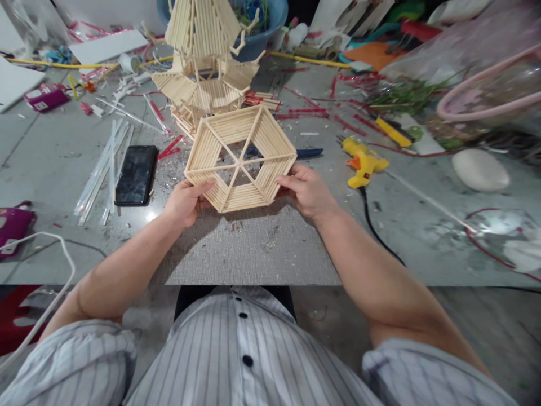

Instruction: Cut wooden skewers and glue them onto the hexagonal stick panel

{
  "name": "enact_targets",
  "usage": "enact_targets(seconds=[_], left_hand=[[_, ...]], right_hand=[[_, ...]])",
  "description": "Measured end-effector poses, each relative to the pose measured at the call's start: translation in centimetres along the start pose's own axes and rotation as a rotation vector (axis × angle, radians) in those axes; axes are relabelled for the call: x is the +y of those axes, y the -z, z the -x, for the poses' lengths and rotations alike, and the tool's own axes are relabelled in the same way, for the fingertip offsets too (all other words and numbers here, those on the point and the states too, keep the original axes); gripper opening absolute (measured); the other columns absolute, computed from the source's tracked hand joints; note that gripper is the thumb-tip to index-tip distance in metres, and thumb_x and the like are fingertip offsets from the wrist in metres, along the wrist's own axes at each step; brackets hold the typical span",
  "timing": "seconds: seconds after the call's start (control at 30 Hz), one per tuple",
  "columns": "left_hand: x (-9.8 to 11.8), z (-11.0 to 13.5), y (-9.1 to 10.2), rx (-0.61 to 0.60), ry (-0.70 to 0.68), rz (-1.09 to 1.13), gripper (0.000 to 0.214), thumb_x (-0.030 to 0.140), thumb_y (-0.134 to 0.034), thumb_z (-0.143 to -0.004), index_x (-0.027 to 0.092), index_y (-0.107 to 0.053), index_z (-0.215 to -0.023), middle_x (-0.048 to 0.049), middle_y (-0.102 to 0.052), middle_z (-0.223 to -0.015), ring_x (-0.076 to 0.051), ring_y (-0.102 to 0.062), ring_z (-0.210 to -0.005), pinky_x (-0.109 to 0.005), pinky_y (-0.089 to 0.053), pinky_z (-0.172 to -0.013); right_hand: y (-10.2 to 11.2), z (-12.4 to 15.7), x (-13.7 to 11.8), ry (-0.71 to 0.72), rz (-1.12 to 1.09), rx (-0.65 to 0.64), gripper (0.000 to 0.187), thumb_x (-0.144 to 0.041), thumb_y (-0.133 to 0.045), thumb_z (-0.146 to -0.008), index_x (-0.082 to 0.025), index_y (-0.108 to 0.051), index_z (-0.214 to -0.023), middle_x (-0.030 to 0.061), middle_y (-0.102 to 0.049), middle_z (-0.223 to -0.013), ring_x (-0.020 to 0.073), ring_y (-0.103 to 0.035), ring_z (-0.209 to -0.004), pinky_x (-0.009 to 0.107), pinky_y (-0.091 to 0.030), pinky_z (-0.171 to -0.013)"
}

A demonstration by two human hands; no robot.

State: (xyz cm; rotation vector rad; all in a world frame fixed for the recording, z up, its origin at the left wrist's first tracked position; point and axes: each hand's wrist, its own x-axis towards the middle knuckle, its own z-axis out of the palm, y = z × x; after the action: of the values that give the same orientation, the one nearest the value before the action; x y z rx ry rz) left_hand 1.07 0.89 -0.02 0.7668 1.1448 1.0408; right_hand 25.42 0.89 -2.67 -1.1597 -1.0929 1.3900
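Between my two hands is a hexagonal frame built of thin pale wooden sticks, with spokes crossing at an open centre. My left hand pinches its lower left edge, thumb on top. On the right edge, my right hand grips it the same way; the fingers beneath are partly hidden. The frame is held tilted above the table. Just behind it stands a tiered pagoda model of the same sticks, its lower part partly covered by the frame. A dark blue tool shows behind the frame, its kind unclear.
Left of my hands lie a black phone and clear glue sticks. A yellow glue gun with a black cord rests at right, near a white oval object. A blue basin stands behind the pagoda; red strips litter the table.
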Motion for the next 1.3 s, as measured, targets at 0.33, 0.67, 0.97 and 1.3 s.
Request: enact_targets(seconds=[0.33,0.67,0.97,1.3], left_hand=[[0.0,0.0,0.0,0.002,0.002,-0.027,0.014,0.02,-0.07,-0.069,0.014,-0.065,-0.081,-0.0058,-0.072,-0.079,-0.02,-0.07,-0.079,-0.032,-0.06,-0.068],[0.0,0.0,0.1,-0.028,-0.105,-0.06,0.02,0.027,-0.076,-0.063,0.017,-0.07,-0.079,-0.0021,-0.071,-0.078,-0.015,-0.066,-0.069,-0.027,-0.056,-0.061],[-0.2,-0.1,1.2,-0.05,-0.535,-0.506,0.01,0.029,-0.076,-0.066,0.02,-0.073,-0.068,-0.0009,-0.072,-0.076,-0.017,-0.065,-0.077,-0.03,-0.055,-0.076],[0.8,-1.1,2.4,-0.425,-0.876,-0.905,0.025,0.03,-0.068,-0.079,0.029,-0.073,-0.104,-0.0049,-0.071,-0.114,-0.022,-0.062,-0.113,-0.041,-0.043,-0.104]], right_hand=[[-0.2,0.2,-0.2,0.02,0.024,0.011,0.034,-0.039,-0.073,-0.064,-0.025,-0.063,-0.093,0.0028,-0.071,-0.086,0.0256,-0.068,-0.086,0.044,-0.057,-0.072],[0.0,-0.1,0.1,0.059,0.08,0.047,0.031,-0.042,-0.076,-0.063,-0.025,-0.061,-0.084,0.0005,-0.066,-0.076,0.0189,-0.062,-0.067,0.04,-0.054,-0.066],[0.7,-0.5,-0.2,-0.077,-0.056,0.074,0.023,-0.031,-0.071,-0.056,-0.025,-0.057,-0.072,-0.0024,-0.056,-0.065,0.0143,-0.056,-0.06,0.033,-0.053,-0.063],[1.8,-1.1,-0.9,-0.171,-0.085,0.171,0.017,-0.019,-0.05,-0.067,-0.021,-0.063,-0.077,0.0045,-0.069,-0.087,0.0186,-0.065,-0.08,0.037,-0.055,-0.077]])
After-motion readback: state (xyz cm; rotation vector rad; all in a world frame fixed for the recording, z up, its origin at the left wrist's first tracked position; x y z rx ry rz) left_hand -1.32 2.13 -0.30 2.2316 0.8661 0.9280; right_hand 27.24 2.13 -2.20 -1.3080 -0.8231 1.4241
